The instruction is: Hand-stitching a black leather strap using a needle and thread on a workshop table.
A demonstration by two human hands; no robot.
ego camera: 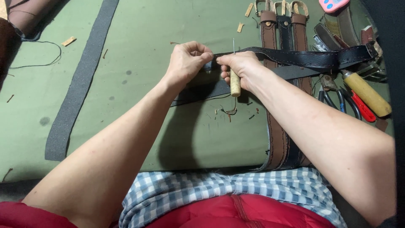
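Note:
My left hand (188, 62) pinches the near end of a black leather belt (312, 58) that stretches to the right across the green mat (139, 38). My right hand (241, 67) also grips the belt and holds an awl (235, 82) with a pale wooden handle, its thin metal point sticking up above the belt. The two hands touch at the belt's end. A dark thread trails below the hands on the mat.
Three belts, two brown and one black (284, 29), lie side by side toward me on the right. Pliers with blue and red handles (346, 101), a yellow-handled tool (368, 93) and a pink device (333, 5) sit far right. A grey strip (80, 84) crosses the mat at left.

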